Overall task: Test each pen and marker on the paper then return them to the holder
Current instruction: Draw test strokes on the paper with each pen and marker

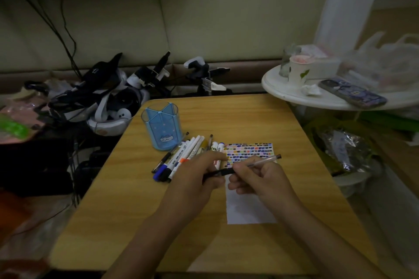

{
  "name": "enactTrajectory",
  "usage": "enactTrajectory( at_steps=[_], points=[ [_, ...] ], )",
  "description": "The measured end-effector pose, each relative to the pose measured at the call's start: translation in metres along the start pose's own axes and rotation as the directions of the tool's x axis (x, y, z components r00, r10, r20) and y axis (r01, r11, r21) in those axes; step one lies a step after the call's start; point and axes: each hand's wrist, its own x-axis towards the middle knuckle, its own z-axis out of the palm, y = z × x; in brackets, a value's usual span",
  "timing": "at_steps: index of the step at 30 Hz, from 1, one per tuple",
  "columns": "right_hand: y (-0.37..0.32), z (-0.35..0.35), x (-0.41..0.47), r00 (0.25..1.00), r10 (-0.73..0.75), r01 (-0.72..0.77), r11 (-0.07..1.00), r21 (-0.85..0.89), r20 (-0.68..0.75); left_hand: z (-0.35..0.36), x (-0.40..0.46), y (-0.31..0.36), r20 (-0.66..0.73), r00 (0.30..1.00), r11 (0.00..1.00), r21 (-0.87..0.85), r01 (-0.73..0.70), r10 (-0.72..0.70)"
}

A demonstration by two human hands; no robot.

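Observation:
A clear-barrelled pen lies across my right hand, which grips it over the paper. My left hand pinches the pen's black cap end beside the right hand. The paper's upper part is filled with rows of small coloured test marks; its lower part is blank white. A row of several pens and markers lies on the wooden table left of the paper. The blue holder, with a cat picture, stands empty behind them.
A heap of headsets, cables and black devices sits off the table's far left corner. At the right, a round white side table carries a paper cup, a phone and plastic bags.

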Motion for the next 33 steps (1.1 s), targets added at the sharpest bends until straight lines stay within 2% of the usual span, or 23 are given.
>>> enactTrajectory(
  at_steps=[6, 11, 18, 22, 26, 29, 33],
  points=[
    [-0.008, 0.003, 0.003, 1.000, 0.008, -0.008, 0.999, 0.037, -0.012, -0.008, 0.007, 0.002, -0.024, 0.999, 0.995, -0.096, 0.042, -0.044],
    [-0.013, 0.002, 0.005, 1.000, 0.012, -0.013, 0.998, 0.064, 0.020, -0.012, 0.009, -0.002, -0.003, 0.999, 0.995, -0.089, 0.037, -0.037],
    [-0.017, 0.002, 0.007, 1.000, 0.015, -0.017, 0.994, 0.104, 0.019, -0.012, 0.010, -0.010, 0.013, 0.992, 0.982, -0.143, 0.124, -0.124],
    [-0.017, 0.001, 0.007, 1.000, 0.008, -0.010, 0.994, 0.105, 0.019, -0.018, 0.012, -0.009, 0.073, 0.982, 0.937, -0.295, 0.187, -0.173],
    [-0.016, 0.001, 0.006, 1.000, -0.009, 0.007, 0.997, 0.080, 0.027, -0.022, 0.015, -0.008, 0.142, 0.969, 0.909, -0.340, 0.239, -0.202],
    [-0.012, 0.004, 0.004, 0.999, -0.009, 0.006, 0.996, 0.084, 0.031, -0.019, 0.012, -0.009, 0.121, 0.964, 0.908, -0.326, 0.263, -0.235],
    [-0.011, 0.007, 0.004, 0.999, 0.023, -0.027, 0.990, 0.138, 0.026, -0.013, 0.011, -0.007, 0.033, 0.980, 0.943, -0.266, 0.198, -0.197]
  ],
)
